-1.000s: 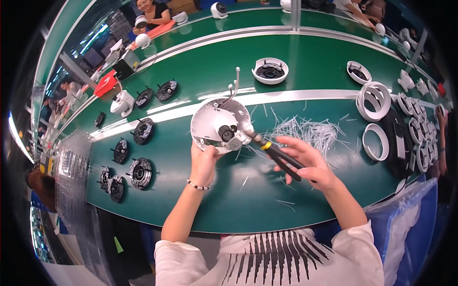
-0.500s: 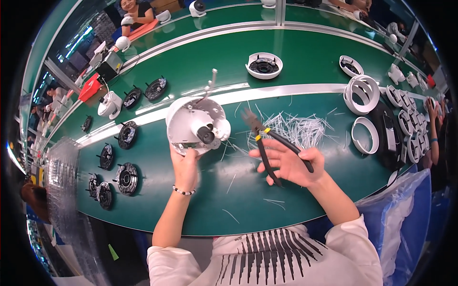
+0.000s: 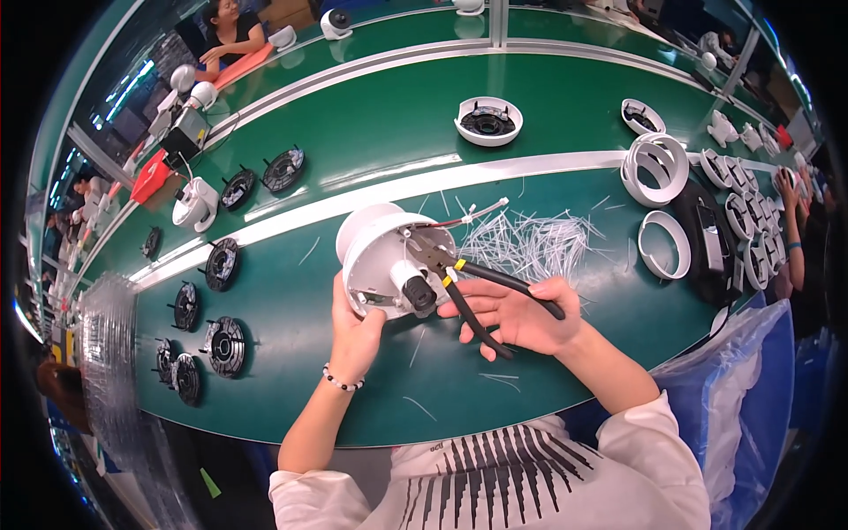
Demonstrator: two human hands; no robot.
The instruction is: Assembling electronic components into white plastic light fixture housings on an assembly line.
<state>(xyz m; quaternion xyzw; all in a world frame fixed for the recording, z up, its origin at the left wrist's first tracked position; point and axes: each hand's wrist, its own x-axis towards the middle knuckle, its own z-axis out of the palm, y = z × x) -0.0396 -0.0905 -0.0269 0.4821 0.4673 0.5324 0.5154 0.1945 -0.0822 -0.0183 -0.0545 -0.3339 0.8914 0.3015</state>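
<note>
My left hand (image 3: 355,340) grips the rim of a white dome camera housing (image 3: 360,247), its open side tilted toward me. Inside it sits a black camera lens (image 3: 417,290), and a thin cable with a white connector (image 3: 481,213) sticks out past the upper right rim. Fingers partly spread, my right hand (image 3: 539,320) holds wire cutters (image 3: 432,256) with black handles and yellow bands. The handles are apart, and the cutter jaws reach into the housing beside the lens. Whether the jaws touch anything cannot be made out.
Thin white plastic strips (image 3: 534,247) lie heaped behind my right hand. Several round black parts (image 3: 227,346) lie to the left. White rings (image 3: 664,245) and a black bag (image 3: 702,234) are at the right. Farther back is a white ring with a black insert (image 3: 488,122).
The housing has moved right and tilted, swinging its cable to the right. The cutters have moved left and down, from outside the housing to inside it.
</note>
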